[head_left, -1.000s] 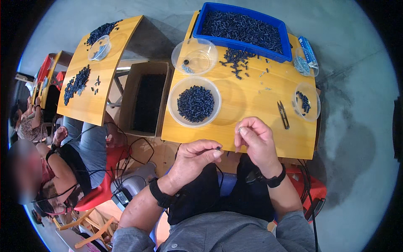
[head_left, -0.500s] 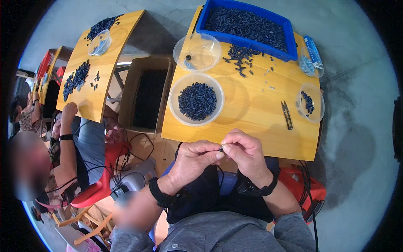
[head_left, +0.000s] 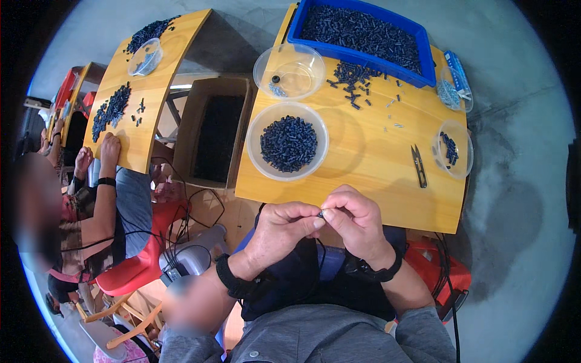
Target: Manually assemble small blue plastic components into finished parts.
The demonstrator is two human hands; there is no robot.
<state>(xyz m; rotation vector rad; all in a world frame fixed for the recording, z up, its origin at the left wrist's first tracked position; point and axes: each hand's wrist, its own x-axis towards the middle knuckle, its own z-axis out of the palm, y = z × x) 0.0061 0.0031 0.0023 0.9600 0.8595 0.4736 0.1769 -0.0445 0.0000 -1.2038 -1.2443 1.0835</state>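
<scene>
A small dark piece is being pinched between the fingertips of the left hand and the right hand, both grips closed on it, just below the near edge of the wooden counter. On the counter, a clear bowl of dark pieces and small black snips are being left untouched.

The person wore a grey top with short sleeves; dark trousers covered the lap; a black band circled each wrist; both forearms were bare.
</scene>
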